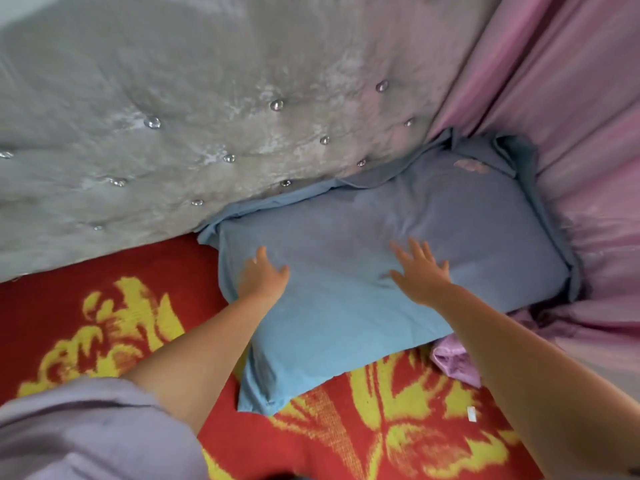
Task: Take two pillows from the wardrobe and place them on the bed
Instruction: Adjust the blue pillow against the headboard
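Note:
A blue pillow (346, 317) lies flat on the bed, which is covered by a red blanket with yellow flowers (104, 306). Its far edge touches the grey headboard and its right end presses into the pink curtain. My left hand (264, 275) rests palm-down on the pillow's left part, fingers spread. My right hand (420, 271) lies flat on the pillow's middle, fingers apart. Neither hand grips anything. Only this one pillow is in view; the wardrobe is out of sight.
A grey padded headboard (207, 133) with shiny buttons rises behind the bed. A pink curtain (571, 116) hangs along the right side. A bunched piece of pink cloth (453, 358) lies by the pillow's near right corner. A small white scrap (471, 414) lies on the blanket.

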`<state>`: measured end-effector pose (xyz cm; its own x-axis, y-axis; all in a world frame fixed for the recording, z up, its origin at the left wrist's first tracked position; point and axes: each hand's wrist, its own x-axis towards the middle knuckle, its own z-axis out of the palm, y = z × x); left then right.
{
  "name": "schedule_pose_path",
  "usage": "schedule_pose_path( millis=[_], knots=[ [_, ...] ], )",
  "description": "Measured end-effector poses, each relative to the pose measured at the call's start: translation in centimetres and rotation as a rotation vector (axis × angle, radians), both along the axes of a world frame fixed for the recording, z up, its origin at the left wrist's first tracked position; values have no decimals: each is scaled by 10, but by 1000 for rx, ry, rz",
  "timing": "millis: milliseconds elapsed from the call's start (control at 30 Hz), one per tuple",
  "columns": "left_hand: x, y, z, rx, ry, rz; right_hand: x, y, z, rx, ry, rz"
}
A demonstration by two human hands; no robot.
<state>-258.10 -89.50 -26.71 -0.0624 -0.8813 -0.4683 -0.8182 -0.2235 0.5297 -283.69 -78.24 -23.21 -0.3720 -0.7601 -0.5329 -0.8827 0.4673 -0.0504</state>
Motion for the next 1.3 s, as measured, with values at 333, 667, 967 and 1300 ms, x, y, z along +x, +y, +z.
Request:
schedule_pose_path(
  millis=[333, 667, 967, 1300],
  knots=[
    [-50, -32, 189, -557, -40, -644, 6, -33, 184, -207, 124, 8],
    [139, -118, 291, -744, -62, -826, 161, -86, 260, -320, 232, -124],
    [194, -170, 340, -707, -127, -928, 270, -142, 305, -536, 230, -93],
    [109, -79, 355, -714, -143, -1101, 238, -1, 313, -575, 240, -313]
  ],
)
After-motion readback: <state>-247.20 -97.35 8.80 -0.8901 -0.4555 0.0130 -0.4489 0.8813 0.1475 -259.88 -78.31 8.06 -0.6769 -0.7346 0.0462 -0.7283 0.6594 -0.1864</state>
